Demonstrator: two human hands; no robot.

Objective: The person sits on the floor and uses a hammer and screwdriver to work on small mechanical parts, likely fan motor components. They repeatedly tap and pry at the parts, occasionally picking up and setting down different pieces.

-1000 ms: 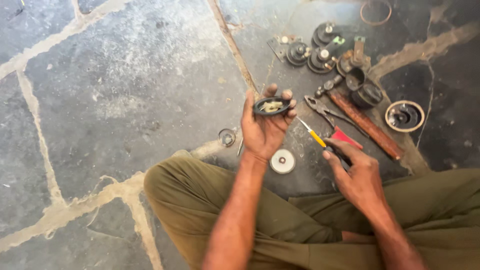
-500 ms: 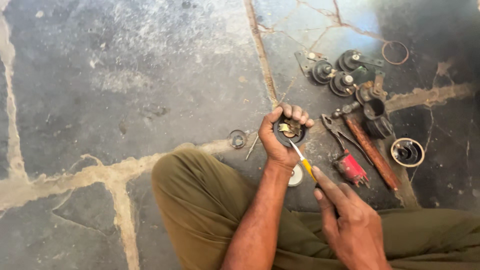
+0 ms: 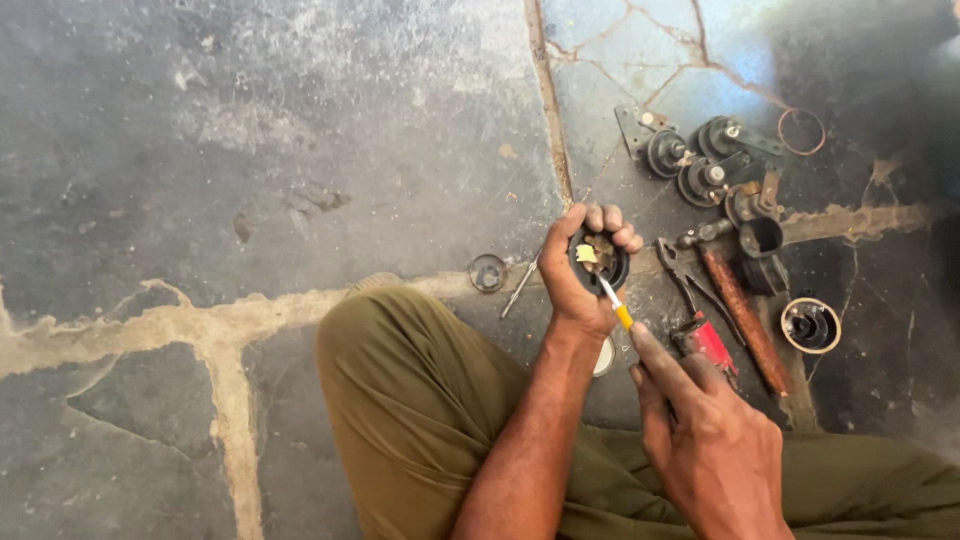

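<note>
While half a second ago the screwdriver tip was just reaching the part, the left hand now cups the round black metal housing closed-fingered above the stone floor, and the right hand pinches the yellow-handled thin screwdriver, tip inside: probing is under way. No packages or labels visible; red-handled pliers lie beside.

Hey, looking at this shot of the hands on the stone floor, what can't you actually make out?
Head view only:
- Inside of the round black part: too small, partly covered by left hand fingers.
- Screwdriver handle: hidden in the right hand.
- White disc: mostly behind the left wrist.
- Pliers red grips: partly behind right hand.
- Far-right parts: in shadow.
</note>
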